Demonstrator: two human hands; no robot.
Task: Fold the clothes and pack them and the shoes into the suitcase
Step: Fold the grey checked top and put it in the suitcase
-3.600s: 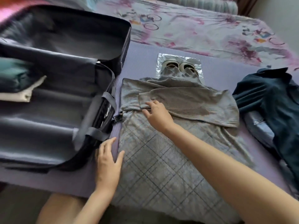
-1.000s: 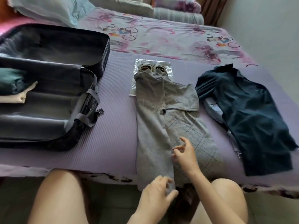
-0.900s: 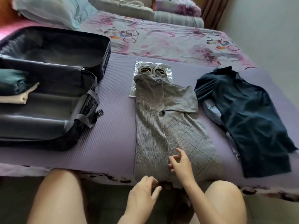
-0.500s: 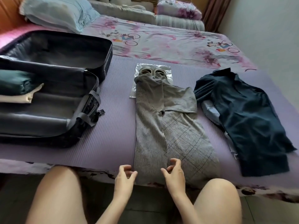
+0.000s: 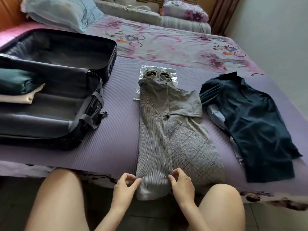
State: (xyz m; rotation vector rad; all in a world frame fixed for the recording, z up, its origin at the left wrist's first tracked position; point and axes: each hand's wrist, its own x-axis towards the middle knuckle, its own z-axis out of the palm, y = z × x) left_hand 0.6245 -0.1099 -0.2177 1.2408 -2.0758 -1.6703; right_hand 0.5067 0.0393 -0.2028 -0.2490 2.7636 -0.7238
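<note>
A grey checked garment (image 5: 168, 140) lies folded lengthwise into a narrow strip down the middle of the purple mat (image 5: 110, 142), its hem hanging over the bed's front edge. My left hand (image 5: 127, 185) pinches the left side of the hem and my right hand (image 5: 180, 182) pinches the right side. The garment's top covers part of a pair of shoes (image 5: 155, 75) in a clear plastic bag. The open black suitcase (image 5: 55, 104) sits at the left with folded green and cream clothes (image 5: 15, 90) inside. A dark teal shirt (image 5: 253, 124) lies spread at the right.
A pale blue garment (image 5: 216, 114) peeks out under the teal shirt. Behind the mat is a floral bedsheet (image 5: 175, 45) with pillows (image 5: 61, 12) at the back. My bare knees are below the bed edge. A wall stands at the right.
The grey garment's left side was folded over into a narrow strip. Both hands slid down to the hem and now pinch its two sides. The camera pulled back and up.
</note>
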